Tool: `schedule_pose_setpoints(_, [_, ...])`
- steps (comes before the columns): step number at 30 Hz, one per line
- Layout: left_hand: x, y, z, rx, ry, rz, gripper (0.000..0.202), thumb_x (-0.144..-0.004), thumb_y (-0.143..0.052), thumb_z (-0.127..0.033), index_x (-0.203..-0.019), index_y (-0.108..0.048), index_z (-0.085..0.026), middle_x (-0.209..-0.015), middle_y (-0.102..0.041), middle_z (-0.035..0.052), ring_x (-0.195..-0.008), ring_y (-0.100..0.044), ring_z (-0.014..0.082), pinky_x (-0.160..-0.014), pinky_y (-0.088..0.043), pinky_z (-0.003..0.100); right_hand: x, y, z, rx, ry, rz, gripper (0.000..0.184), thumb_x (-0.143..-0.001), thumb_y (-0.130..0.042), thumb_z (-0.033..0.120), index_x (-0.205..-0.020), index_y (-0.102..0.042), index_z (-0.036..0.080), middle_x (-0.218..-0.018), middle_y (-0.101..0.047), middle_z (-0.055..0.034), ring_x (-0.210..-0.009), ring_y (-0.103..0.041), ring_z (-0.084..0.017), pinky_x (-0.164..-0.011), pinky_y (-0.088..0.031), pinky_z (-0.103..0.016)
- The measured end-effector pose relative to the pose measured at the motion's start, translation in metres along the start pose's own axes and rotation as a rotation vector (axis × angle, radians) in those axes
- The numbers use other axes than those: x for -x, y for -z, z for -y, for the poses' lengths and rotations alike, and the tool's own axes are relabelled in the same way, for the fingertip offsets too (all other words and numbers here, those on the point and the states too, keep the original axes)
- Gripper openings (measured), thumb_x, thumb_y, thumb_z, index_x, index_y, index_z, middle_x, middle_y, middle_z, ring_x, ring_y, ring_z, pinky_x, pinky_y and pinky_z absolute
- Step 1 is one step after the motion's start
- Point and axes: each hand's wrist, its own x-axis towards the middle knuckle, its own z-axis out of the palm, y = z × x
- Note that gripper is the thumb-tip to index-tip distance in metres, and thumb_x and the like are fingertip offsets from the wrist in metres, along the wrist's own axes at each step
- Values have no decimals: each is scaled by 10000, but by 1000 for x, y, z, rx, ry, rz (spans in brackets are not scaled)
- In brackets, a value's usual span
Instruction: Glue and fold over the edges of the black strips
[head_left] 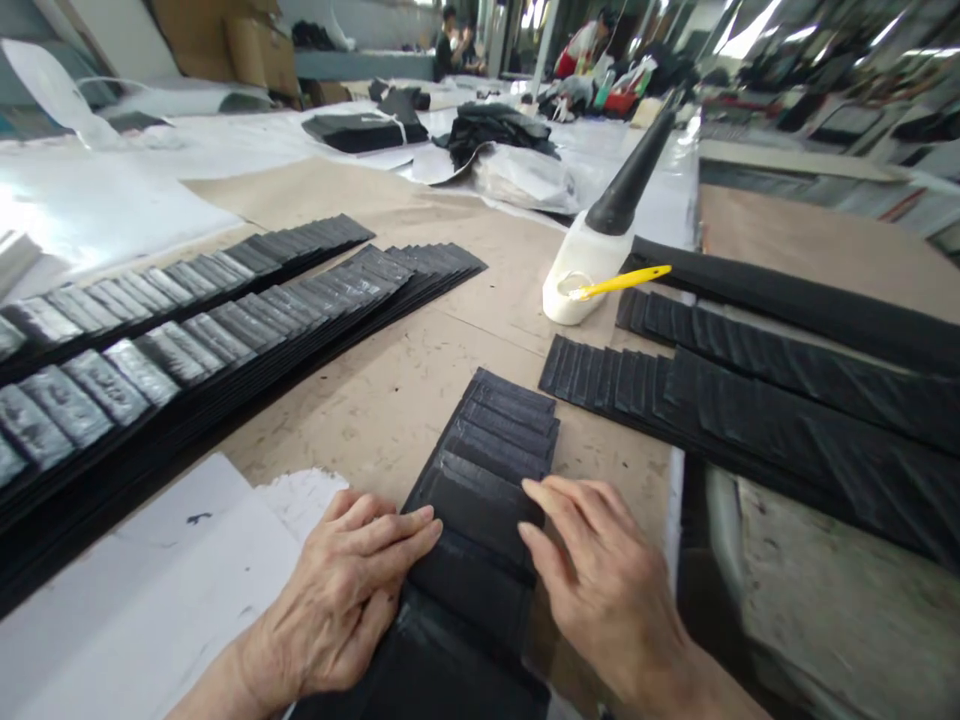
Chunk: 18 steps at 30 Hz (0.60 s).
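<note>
1. Fingers (405, 530) of the left hand (352, 590): pressed together, laid flat, tips on the left edge of the fanned row of black pieces (495, 440). Nothing pinched.
2. Fingers (559, 500) of the right hand (600, 580): slightly spread, flat on top of the same row, index tip at a piece's upper edge. Nothing gripped.
3. The fanned row lies on the counter (390, 380) directly ahead, between the two hands. Its pieces overlap like shingles and run away from the person.
4. Surroundings:
   - long rows of similar pieces (187, 330) to the left, with exposed ends that look glossy
   - darker rows (750, 400) to the right
   - a white glue bottle (592, 260) beyond, with a yellow-handled brush (622, 283) resting in its cut-out side
   - white paper (150, 560) by the left wrist
5. Risk (judgement): the overlap looks loose, so uneven pressure from either palm could slide the pieces out of even spacing or skew the row.
6. Risk (judgement): if the gloss on the left rows is wet adhesive, a sleeve or wrist drifting left could smear it. I cannot tell from this view whether it is wet or dry.
</note>
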Motion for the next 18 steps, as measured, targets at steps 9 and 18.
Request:
schedule_pose_setpoints(9, [-60, 6, 2, 42, 110, -64, 284, -858, -520, -256, -1137, -532, -207, -1087, -603, 50, -950, -486, 200, -793, -366, 370, -18, -27, -9, -198, -266, 216, 248, -647, -714, 96, -866, -624, 171, -811, -599, -28, -802, -559, -195, -709, -496, -348])
schedule_pose_setpoints(18, [-91, -15, 24, 221, -15, 5, 117, -820, -550, -161, -902, -632, -175, -829, -606, 33, -794, -501, 154, -746, -416, 319, -9, -26, -18, -339, -129, 75, 154, -742, -641, 82, -866, -649, 172, -770, -598, -15, -776, -548, -151, -706, -487, -276])
